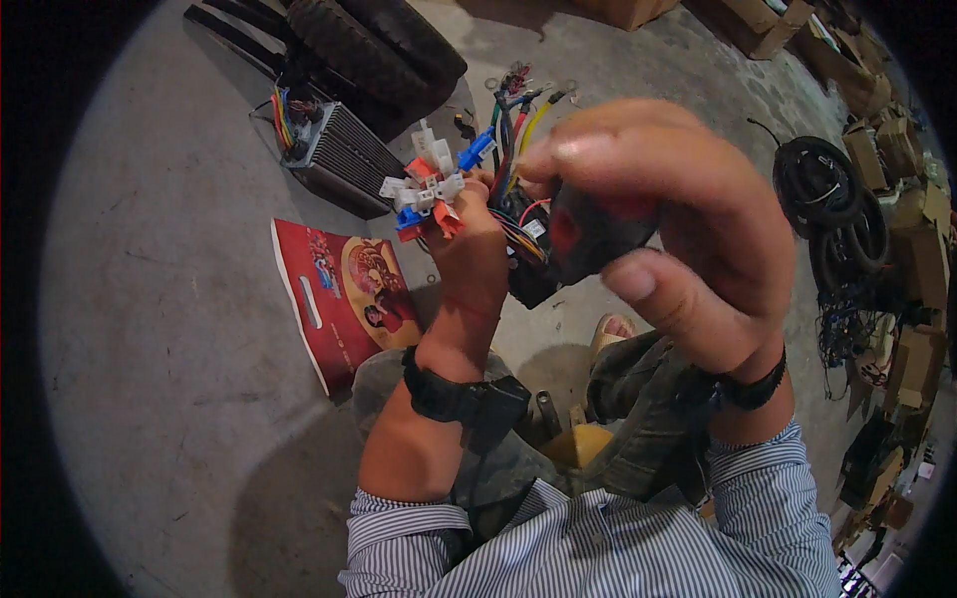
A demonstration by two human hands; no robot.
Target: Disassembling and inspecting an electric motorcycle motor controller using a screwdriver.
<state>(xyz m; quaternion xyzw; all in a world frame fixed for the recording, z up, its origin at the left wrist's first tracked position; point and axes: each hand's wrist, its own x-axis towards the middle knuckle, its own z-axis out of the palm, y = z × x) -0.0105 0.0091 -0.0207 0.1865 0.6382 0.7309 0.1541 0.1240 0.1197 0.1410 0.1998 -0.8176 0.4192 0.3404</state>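
Observation:
My left hand (471, 234) is closed around a bundle of wires. White, red and blue plug connectors (439, 189) fan out over its back, and thick coloured cables (513, 130) with ring terminals rise beyond the fingers. Below the bundle, partly covered, is a black box (530, 284) that thin wires run toward. My right hand (713, 224), close to the camera, curls its thumb and fingers round a black roll of tape (608, 234) with red on it. The roll is slightly blurred and overlaps the wires in view; whether they touch I cannot tell.
On the concrete floor stand a finned metal box (354, 149) with coloured wires, black tyres (369, 55) and a red carrier bag (344, 304). Coiled black cable (822, 184) and cardboard boxes (917, 244) lie at the right. A yellow object (580, 446) is between my legs.

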